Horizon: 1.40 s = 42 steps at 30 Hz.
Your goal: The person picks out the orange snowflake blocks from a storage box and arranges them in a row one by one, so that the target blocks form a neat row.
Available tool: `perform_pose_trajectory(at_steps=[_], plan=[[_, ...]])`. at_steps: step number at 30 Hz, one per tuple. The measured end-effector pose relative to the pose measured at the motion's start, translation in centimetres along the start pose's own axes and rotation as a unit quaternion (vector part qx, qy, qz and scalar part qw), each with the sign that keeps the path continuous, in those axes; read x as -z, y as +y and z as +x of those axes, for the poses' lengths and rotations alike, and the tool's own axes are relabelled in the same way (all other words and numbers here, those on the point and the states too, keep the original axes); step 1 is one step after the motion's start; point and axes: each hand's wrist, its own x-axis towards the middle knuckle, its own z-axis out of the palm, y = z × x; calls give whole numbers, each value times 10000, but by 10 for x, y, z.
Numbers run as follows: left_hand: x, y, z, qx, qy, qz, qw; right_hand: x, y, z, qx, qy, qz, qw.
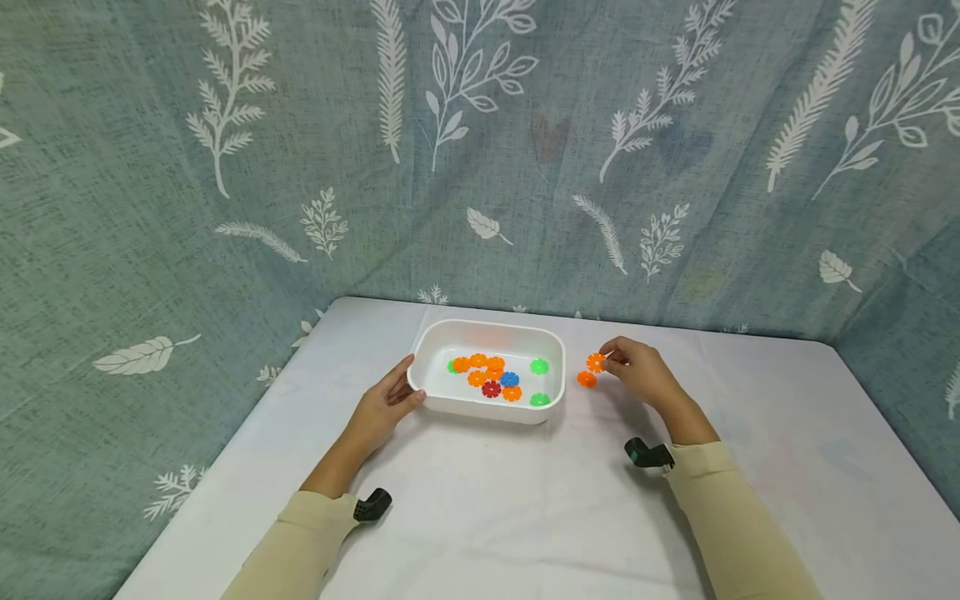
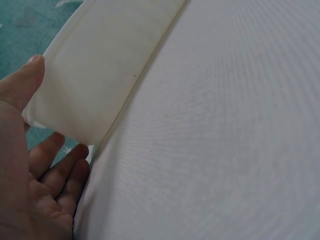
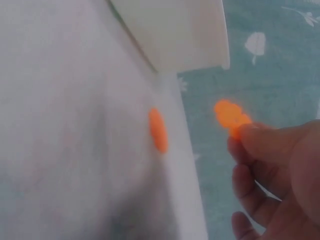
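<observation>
A white plastic tray (image 1: 486,407) holds several flower-shaped discs: orange ones, green ones, a blue disc (image 1: 510,379) and a dark red disc (image 1: 491,389). My left hand (image 1: 378,410) grips the tray's left end, thumb at the near corner and fingers at the side, as the left wrist view shows too. To the right of the tray, my right hand (image 1: 636,371) pinches an orange flower disc (image 3: 230,114) between thumb and finger, raised off the cloth. Another orange disc (image 1: 587,379) lies on the table just below and left of that hand.
White cloth covers the table (image 1: 480,517). A grey-green curtain with white leaf prints (image 1: 525,208) hangs behind and along the sides. Each wrist carries a small black camera, one by the left sleeve (image 1: 288,542), one by the right sleeve (image 1: 727,517).
</observation>
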Motion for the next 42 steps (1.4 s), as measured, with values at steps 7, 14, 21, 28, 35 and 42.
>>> perform_pose_trajectory(at_steps=[7, 14, 21, 28, 35, 42], plan=[[0, -1, 0, -17, 23, -9, 10000, -1, 10, -3, -122, -37, -86, 9999], [0, 1, 0, -17, 4, 21, 10000, -1, 14, -7, -369, -102, -216, 9990], [0, 3, 1, -21, 57, 69, 10000, 0, 16, -7, -555, -174, -310, 9978], [-1, 2, 1, 26, 27, 108, 9999, -2, 19, -6, -697, -262, -499, 9960], [0, 2, 2, 205, -23, 105, 9997, -3, 21, -3, -774, -301, -602, 9947], [-1, 6, 2, 375, -65, 42, 9993, -4, 22, 1, -1048, -404, -673, 9914]])
